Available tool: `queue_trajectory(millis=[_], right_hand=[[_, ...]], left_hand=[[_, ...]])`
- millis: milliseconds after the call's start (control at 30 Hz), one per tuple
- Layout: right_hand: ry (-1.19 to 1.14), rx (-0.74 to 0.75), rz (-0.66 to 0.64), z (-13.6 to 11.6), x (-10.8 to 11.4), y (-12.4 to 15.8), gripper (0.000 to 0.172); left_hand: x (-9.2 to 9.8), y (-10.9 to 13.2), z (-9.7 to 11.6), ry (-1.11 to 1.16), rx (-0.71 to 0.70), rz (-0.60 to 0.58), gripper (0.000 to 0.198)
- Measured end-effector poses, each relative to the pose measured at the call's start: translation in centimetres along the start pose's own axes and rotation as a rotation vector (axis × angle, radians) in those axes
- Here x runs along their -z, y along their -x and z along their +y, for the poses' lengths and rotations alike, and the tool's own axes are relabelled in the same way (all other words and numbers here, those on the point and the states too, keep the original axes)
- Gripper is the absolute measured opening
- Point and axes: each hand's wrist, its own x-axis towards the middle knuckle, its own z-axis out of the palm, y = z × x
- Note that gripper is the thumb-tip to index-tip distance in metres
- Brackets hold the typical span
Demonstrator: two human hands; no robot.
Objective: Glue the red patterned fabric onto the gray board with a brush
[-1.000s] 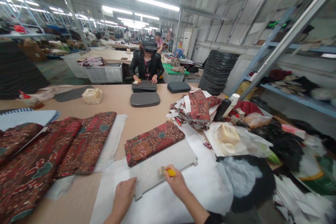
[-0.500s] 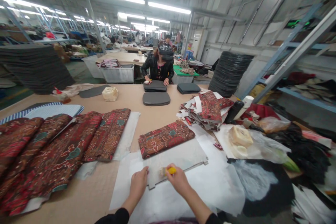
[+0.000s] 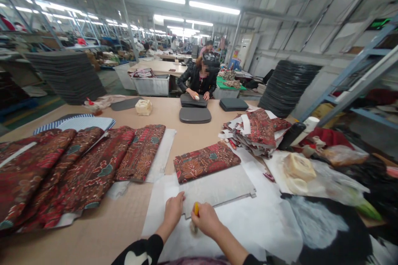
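Observation:
My right hand (image 3: 207, 218) grips a brush by its yellow handle (image 3: 196, 208). The pale bristles (image 3: 193, 227) point down over the white sheet (image 3: 261, 225), just below the grey panel's front edge; contact with the sheet cannot be made out. My left hand (image 3: 174, 210) has its fingers closed at the left edge of the grey panel (image 3: 220, 186), which lies flat with notched corners. A folded red-brown patterned fabric piece (image 3: 207, 161) lies along the far side of the panel.
Overlapping patterned fabric pieces (image 3: 93, 161) cover the left side. A heap of fabric pieces (image 3: 256, 130), a yellowish block-shaped tub (image 3: 299, 167) and a black sheet smeared white (image 3: 323, 223) lie right. Across the table, a person (image 3: 202, 76) works over dark grey pads (image 3: 195, 115).
My right hand has turned the brush from lying across the panel to pointing down, off its front edge. My left hand stays at the panel's left edge. The view has shifted left.

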Motion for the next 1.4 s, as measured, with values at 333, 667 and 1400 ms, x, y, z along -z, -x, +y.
queue_trajectory(millis=[333,667,1400], right_hand=[[-0.177,0.016,0.063,1.5,0.3,-0.7,0.011],[-0.209,-0.013,0.082,3.2,0.5,-0.9,0.007],[-0.143,-0.104,-0.019,2.4,1.6,-1.3,0.01]], left_hand=[[-0.3,0.2,0.2,-0.04,-0.021,-0.014,0.043],[-0.9,1.6,0.1,-0.222,-0.201,-0.012,0.037],[-0.2,2.0,1.2,-0.337,-0.192,-0.075,0.036]])
